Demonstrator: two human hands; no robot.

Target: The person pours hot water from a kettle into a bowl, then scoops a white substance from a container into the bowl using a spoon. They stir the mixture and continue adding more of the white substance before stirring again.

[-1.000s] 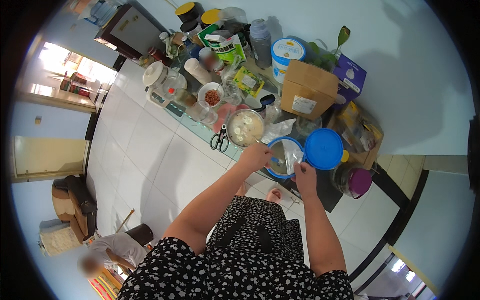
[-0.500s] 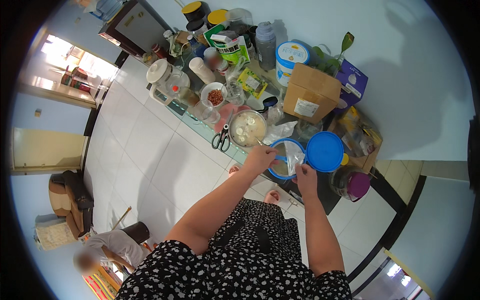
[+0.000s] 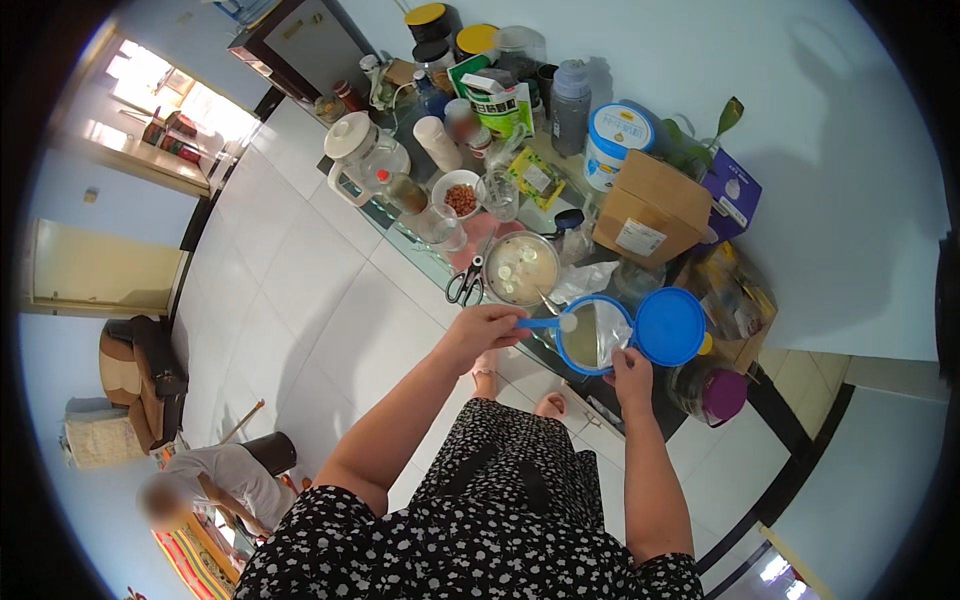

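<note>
Left hand (image 3: pixel 483 333), stretched forward, grips a blue scoop (image 3: pixel 541 323) by its handle, bowl over the left side of the tub (image 3: pixel 559 345); the right hand (image 3: pixel 630 377) pinches a silvery seal (image 3: pixel 611 334) at the tub's near rim. The tub stands on a crowded table (image 3: pixel 424 259); leftward across the tiled floor (image 3: pixel 310 250) are an armchair (image 3: pixel 150 385) and a person (image 3: pixel 222 482).

A brown cardboard box (image 3: pixel 653 205) stands just beside a purple box (image 3: pixel 733 200), a green-leaved plant (image 3: pixel 725 120) near the wall (image 3: pixel 840 200). Farther left are a grey bottle (image 3: pixel 571 108), a yellow-green packet (image 3: pixel 536 178), a white bowl (image 3: pixel 440 184) of reddish-brown nuts (image 3: pixel 461 200) and a white-lidded glass pitcher (image 3: pixel 385 160). A brown armchair (image 3: pixel 145 390) stands well apart on the tiled floor (image 3: pixel 290 240).
</note>
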